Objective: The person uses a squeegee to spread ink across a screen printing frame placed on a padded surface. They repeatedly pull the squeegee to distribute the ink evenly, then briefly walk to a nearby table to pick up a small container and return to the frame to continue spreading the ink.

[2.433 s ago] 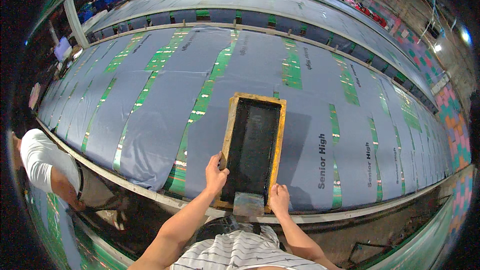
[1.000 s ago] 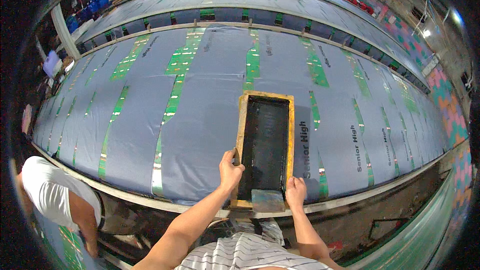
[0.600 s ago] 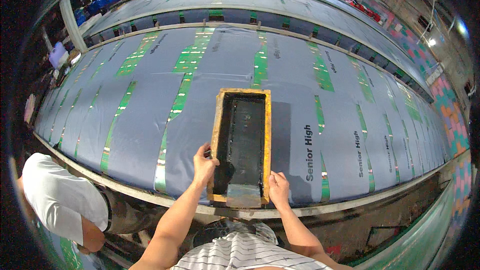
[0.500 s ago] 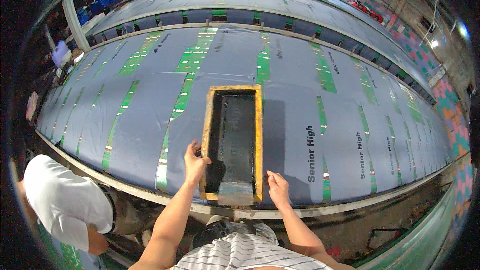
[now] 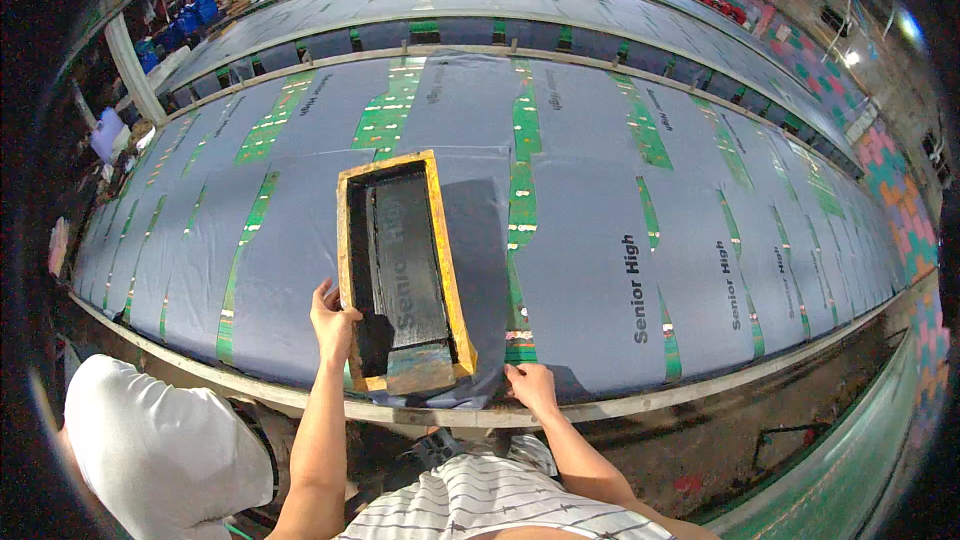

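The left hand [image 5: 333, 318] grips the near left rail of a wooden-framed printing screen [image 5: 400, 280], fingers curled over the yellow edge. The right hand [image 5: 532, 390] lies flat with fingers spread on the grey fabric [image 5: 590, 240], just right of the frame's near right corner and no longer on the frame. The screen sits at the near edge of the long table [image 5: 640, 408], its long axis running from near to far, the far end leaning slightly left. Half a second ago it lay flat; now its near end looks raised, casting a dark shadow to its right. A person in a white shirt [image 5: 160, 450] stands at the near left.
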### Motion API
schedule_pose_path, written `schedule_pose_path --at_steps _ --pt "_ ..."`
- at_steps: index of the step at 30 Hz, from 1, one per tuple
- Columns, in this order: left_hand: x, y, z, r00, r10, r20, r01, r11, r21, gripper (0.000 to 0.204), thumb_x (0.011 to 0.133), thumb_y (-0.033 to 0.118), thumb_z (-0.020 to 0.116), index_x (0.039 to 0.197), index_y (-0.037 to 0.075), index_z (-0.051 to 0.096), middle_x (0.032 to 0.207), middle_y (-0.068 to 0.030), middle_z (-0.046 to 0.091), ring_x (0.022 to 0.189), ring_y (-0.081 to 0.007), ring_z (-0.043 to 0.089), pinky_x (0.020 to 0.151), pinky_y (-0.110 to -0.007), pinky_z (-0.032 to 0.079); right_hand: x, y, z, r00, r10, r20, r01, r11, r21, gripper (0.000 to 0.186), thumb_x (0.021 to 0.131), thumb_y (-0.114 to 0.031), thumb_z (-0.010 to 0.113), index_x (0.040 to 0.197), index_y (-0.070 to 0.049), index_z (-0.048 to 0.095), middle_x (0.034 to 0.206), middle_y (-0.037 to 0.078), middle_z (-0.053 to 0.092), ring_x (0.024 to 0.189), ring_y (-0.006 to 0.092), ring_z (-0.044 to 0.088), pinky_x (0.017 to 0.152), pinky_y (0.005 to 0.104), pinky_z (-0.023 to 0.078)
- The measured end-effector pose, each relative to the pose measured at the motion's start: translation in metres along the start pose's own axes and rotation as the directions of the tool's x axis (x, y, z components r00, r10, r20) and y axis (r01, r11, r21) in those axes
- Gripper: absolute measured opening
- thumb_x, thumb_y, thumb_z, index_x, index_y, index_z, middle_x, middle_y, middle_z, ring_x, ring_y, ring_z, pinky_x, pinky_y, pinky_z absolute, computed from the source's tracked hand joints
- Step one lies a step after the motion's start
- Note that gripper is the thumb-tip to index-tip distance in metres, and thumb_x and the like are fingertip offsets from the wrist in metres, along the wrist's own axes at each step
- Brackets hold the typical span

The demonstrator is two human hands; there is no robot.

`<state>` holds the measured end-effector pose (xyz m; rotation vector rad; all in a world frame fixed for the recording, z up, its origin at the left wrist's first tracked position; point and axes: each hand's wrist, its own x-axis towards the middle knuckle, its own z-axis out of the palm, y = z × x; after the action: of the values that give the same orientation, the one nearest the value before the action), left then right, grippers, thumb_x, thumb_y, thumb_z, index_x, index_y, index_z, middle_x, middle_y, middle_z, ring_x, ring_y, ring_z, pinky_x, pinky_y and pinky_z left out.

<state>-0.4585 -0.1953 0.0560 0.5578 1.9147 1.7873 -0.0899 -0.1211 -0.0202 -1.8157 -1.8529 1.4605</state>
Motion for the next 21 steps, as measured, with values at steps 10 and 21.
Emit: schedule_pose_path --at_steps 10,21 --pt "-0.007 -0.024 -0.001 0.996 -0.040 0.083 0.036 0.998 0.060 0.091 0.061 -0.015 0.068 0.147 -0.005 0.040 0.133 -0.0235 0.061 0.120 -0.0304 0.061 0.099 -0.039 0.052 0.002 0.005 0.031 0.975 -0.131 -0.181 0.125 0.991 -0.043 0.033 0.094 -0.038 0.069 0.096 -0.005 0.075 0.092 0.022 0.073 0.090 0.0423 0.071 0.078 0.0487 0.054" --pt "-0.016 -0.011 0.009 0.991 -0.069 0.115 0.067 0.998 0.023 0.092 0.062 -0.016 0.067 0.148 -0.005 0.037 0.136 -0.0243 0.059 0.119 -0.0315 0.062 0.101 -0.039 0.051 -0.005 -0.004 0.027 0.969 -0.111 -0.220 0.107 0.994 -0.033 0.027 0.095 -0.029 0.066 0.093 -0.002 0.072 0.090 0.024 0.072 0.089 0.0430 0.070 0.077 0.0494 0.053"
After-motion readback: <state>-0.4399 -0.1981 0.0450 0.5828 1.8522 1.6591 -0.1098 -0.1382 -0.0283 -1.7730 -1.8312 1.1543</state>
